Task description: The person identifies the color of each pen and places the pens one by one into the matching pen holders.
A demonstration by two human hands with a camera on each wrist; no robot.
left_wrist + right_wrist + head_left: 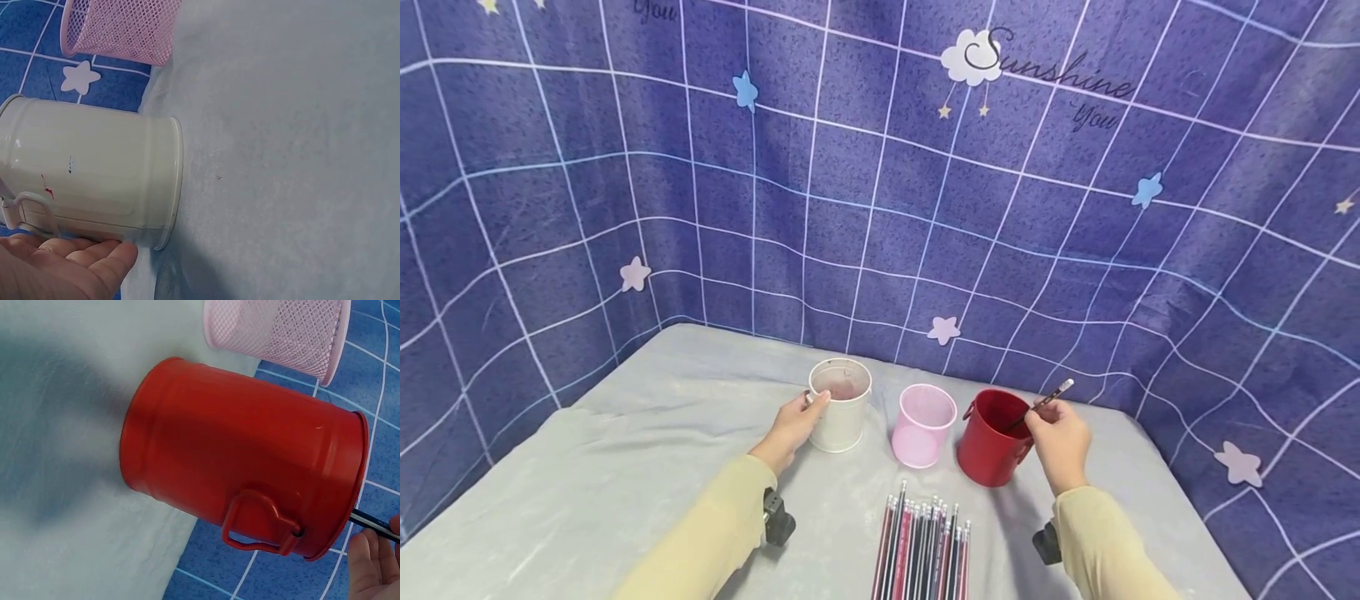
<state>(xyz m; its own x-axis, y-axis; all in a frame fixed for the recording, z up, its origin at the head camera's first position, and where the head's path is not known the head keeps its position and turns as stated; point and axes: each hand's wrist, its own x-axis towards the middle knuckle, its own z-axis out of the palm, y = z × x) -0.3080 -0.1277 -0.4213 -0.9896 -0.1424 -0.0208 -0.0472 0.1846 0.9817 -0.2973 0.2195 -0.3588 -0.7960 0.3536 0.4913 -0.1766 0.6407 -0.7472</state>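
Observation:
My left hand (796, 425) holds the side of a cream-white metal bucket (838, 427); its thumb lies at the rim by the small handle. In the left wrist view its fingers (94, 265) lie along the bucket's wall. Between thumb and fingers my right hand (1063, 437) pinches a dark pencil (1052, 396) with a white eraser end. The pencil slants down into the red metal bucket (988, 454), where its lower end is hidden. A pink mesh cup (920, 433) stands between the two buckets.
Many dark and red pencils (921, 542) lie side by side at the front of the grey cloth-covered table (625, 467). A blue curtain (880, 208) with white grid lines hangs behind. The red bucket has a looped side handle (259, 525).

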